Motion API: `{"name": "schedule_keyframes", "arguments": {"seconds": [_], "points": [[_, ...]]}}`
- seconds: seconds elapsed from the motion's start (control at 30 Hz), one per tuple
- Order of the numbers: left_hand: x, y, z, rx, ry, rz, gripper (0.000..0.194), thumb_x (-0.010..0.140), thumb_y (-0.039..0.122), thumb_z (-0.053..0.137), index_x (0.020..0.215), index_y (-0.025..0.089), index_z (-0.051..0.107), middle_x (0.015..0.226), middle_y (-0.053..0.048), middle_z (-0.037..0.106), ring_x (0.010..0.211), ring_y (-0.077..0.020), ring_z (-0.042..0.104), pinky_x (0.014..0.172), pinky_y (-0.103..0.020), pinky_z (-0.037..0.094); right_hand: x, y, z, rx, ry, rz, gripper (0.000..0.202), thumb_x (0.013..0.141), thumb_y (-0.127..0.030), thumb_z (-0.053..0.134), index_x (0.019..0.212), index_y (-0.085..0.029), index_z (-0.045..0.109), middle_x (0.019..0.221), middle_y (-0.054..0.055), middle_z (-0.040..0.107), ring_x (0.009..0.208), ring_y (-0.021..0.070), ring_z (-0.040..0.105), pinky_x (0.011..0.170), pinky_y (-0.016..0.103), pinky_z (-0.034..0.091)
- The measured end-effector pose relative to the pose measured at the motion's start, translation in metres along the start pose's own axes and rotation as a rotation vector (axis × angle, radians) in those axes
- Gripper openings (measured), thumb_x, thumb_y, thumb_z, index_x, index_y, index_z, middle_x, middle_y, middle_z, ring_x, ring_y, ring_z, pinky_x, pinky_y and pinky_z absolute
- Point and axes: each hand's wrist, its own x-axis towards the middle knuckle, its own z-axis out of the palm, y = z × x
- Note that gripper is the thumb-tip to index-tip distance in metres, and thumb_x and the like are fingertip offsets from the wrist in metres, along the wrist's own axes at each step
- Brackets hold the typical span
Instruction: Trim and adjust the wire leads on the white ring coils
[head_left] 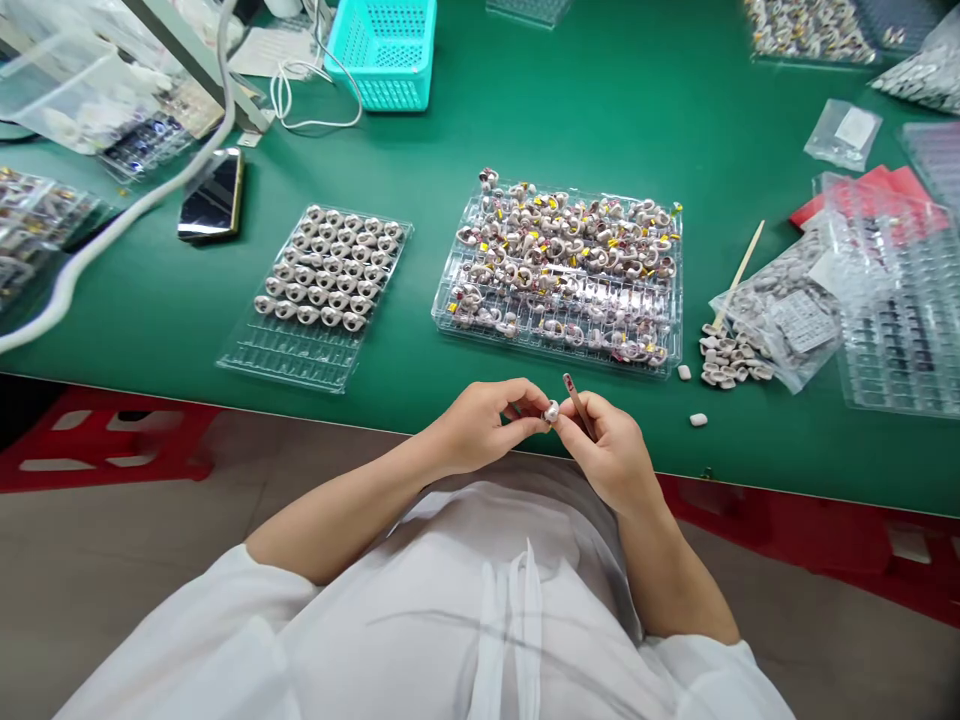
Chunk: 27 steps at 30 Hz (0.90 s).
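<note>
At the table's front edge, my left hand [495,425] pinches a small rounded, silvery-white part [551,411] between thumb and fingertips. My right hand [611,450] touches the same part from the other side with its fingertips. A slim brownish stick-like tool [574,397] rises out of my right hand; its exact kind I cannot make out. Just beyond my hands lies a clear tray [444,318] heaped with similar small parts, some showing yellow and dark red bits. To the left, another clear tray [289,350] carries neat rows of light-coloured parts.
Right of the heaped tray are a pile of small beige pieces [727,358], a wooden stick [742,265], plastic bags [799,310] and stacked clear trays [900,350]. A phone [214,195], a white cable [71,275] and a turquoise basket [386,90] occupy the left and back.
</note>
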Motion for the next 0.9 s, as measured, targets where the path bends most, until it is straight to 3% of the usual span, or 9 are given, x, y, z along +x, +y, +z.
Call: {"name": "schedule_keyframes", "arguments": {"seconds": [0.37, 0.47, 0.67, 0.9], "points": [[0.017, -0.013, -0.019, -0.237, -0.293, -0.078, 0.017, 0.077, 0.025, 0.077, 0.087, 0.013, 0.070, 0.083, -0.006, 0.076, 0.078, -0.0172, 0.070, 0.072, -0.027, 0.055, 0.003, 0.004, -0.010, 0.013, -0.192, 0.028, 0.020, 0.092, -0.036, 0.059, 0.087, -0.019, 0.065, 0.079, 0.001, 0.064, 0.068, 0.0140, 0.052, 0.061, 0.026, 0.039], [0.018, -0.013, -0.018, -0.262, -0.273, -0.077, 0.017, 0.077, 0.025, 0.077, 0.087, 0.013, 0.069, 0.084, -0.007, 0.077, 0.078, -0.0181, 0.071, 0.073, -0.028, 0.055, 0.003, 0.005, -0.007, 0.067, -0.157, 0.039, 0.020, 0.091, -0.037, 0.060, 0.085, -0.019, 0.065, 0.079, 0.002, 0.066, 0.068, 0.0143, 0.054, 0.061, 0.026, 0.041], [0.011, -0.005, -0.014, -0.061, -0.189, -0.040, 0.012, 0.082, 0.022, 0.071, 0.089, 0.013, 0.072, 0.086, -0.007, 0.078, 0.080, -0.0189, 0.073, 0.074, -0.027, 0.055, 0.000, 0.003, -0.001, 0.036, -0.039, 0.005, 0.020, 0.090, -0.037, 0.062, 0.083, -0.019, 0.064, 0.073, 0.001, 0.063, 0.062, 0.0128, 0.051, 0.056, 0.025, 0.039], [0.009, -0.005, -0.014, -0.063, -0.169, -0.031, 0.012, 0.081, 0.021, 0.070, 0.091, 0.014, 0.073, 0.085, -0.005, 0.079, 0.079, -0.0180, 0.073, 0.073, -0.025, 0.056, -0.001, 0.001, -0.003, -0.005, -0.053, 0.009, 0.020, 0.090, -0.035, 0.063, 0.081, -0.018, 0.065, 0.069, -0.001, 0.057, 0.059, 0.0107, 0.046, 0.055, 0.024, 0.035]]}}
